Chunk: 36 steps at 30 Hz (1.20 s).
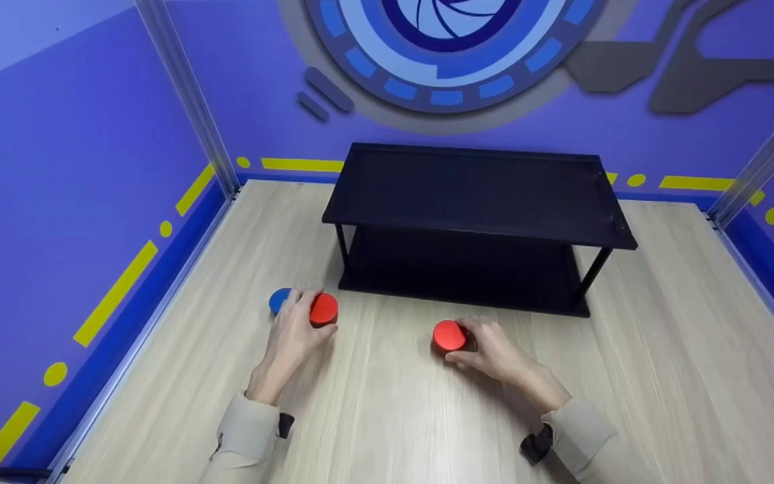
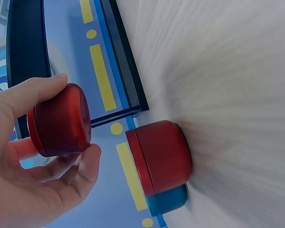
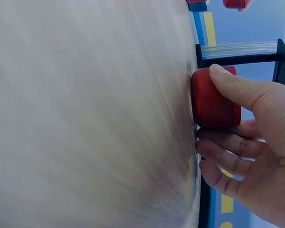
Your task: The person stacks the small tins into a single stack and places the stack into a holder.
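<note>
Red tin (image 2: pixel 62 124) pinched in left hand (image 1: pixel 292 334), another tin (image 3: pixel 213 100) in right hand (image 1: pixel 496 350)

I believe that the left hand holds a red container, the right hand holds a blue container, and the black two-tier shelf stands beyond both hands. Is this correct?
Not quite: the right hand holds a red container, not a blue one, as the right wrist view shows. The left hand does hold another red container, and the black two-tier shelf stands beyond both hands.
</note>
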Each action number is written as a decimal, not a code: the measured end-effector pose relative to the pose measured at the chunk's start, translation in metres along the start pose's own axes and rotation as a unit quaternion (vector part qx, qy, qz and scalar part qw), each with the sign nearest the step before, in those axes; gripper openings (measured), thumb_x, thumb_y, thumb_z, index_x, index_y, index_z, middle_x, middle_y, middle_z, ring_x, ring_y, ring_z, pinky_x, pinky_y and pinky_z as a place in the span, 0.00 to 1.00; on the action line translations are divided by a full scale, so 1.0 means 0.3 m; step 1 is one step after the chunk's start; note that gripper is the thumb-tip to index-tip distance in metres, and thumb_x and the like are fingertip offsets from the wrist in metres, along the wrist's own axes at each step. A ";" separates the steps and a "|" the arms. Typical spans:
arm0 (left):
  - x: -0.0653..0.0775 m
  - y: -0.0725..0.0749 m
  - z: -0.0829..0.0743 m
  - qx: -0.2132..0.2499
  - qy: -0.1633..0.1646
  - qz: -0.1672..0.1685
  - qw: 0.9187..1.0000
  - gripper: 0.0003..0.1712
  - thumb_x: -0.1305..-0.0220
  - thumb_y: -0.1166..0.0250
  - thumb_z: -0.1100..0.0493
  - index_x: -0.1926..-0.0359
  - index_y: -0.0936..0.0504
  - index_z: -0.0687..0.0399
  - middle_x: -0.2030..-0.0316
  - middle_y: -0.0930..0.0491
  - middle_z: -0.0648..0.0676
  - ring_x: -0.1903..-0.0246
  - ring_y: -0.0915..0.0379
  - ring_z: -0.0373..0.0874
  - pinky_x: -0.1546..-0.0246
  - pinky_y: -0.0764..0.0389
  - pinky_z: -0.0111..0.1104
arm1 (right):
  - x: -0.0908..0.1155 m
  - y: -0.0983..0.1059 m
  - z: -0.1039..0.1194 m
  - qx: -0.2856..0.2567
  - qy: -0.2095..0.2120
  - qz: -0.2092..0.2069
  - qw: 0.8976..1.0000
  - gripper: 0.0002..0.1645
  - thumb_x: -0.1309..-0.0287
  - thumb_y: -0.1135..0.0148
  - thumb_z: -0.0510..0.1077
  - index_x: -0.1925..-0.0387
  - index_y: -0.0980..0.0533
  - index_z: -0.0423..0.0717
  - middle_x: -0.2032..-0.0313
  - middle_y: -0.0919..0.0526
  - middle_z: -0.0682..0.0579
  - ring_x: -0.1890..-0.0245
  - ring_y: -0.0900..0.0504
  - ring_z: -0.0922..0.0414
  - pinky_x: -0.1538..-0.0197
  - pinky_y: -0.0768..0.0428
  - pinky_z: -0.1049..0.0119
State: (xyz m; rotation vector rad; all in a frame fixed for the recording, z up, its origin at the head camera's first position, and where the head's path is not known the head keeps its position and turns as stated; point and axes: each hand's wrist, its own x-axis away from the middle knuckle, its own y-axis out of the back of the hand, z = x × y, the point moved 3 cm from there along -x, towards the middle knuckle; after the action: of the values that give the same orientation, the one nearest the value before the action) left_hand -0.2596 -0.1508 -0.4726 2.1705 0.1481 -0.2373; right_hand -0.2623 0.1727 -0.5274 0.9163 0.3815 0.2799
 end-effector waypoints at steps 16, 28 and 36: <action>-0.002 -0.019 -0.040 0.012 -0.010 0.014 1.000 0.39 0.56 0.23 0.59 0.40 0.25 0.55 0.51 0.24 0.61 0.50 0.26 0.56 0.51 0.22 0.49 | 0.003 -0.009 -0.001 -0.006 -0.002 0.003 1.000 0.34 0.54 0.25 0.50 0.49 0.24 0.35 0.54 0.17 0.43 0.52 0.20 0.48 0.49 0.21 0.52; -0.009 -0.024 -0.063 0.027 -0.012 0.018 0.999 0.39 0.55 0.23 0.60 0.39 0.26 0.54 0.49 0.24 0.61 0.49 0.25 0.55 0.51 0.21 0.48 | -0.002 0.006 0.000 -0.005 0.004 0.000 1.000 0.34 0.54 0.25 0.50 0.49 0.24 0.34 0.53 0.17 0.42 0.51 0.19 0.47 0.48 0.21 0.51; -0.006 -0.030 -0.072 0.014 -0.023 0.016 1.000 0.39 0.56 0.22 0.58 0.40 0.25 0.51 0.48 0.24 0.59 0.48 0.25 0.55 0.52 0.20 0.48 | -0.003 0.000 0.000 -0.006 0.011 -0.002 1.000 0.33 0.55 0.24 0.49 0.49 0.23 0.34 0.54 0.17 0.43 0.52 0.19 0.48 0.48 0.21 0.51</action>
State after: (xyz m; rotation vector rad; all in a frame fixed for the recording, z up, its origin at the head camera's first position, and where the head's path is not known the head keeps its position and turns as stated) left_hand -0.2607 -0.1279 -0.4671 2.1908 0.0839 -0.2717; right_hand -0.2631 0.1725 -0.5272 0.9012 0.4024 0.2882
